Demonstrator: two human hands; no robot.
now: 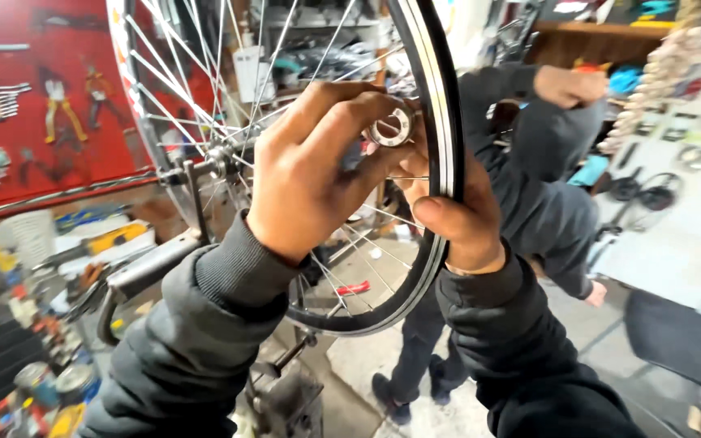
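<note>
Behind the work, a red tool board (34,105) and a cluttered bench (26,268) fill the workshop. A bicycle wheel (440,122) is held upright at chest height, its hub (219,158) seated in a stand. A small metal ring (391,127) is pinched between the fingertips of the left hand (310,174), apparently being fitted or inspected; a steady alignment seems called for. The right hand (460,219) is curled around the rim. Another person (553,178) in dark clothing bends nearby.
</note>
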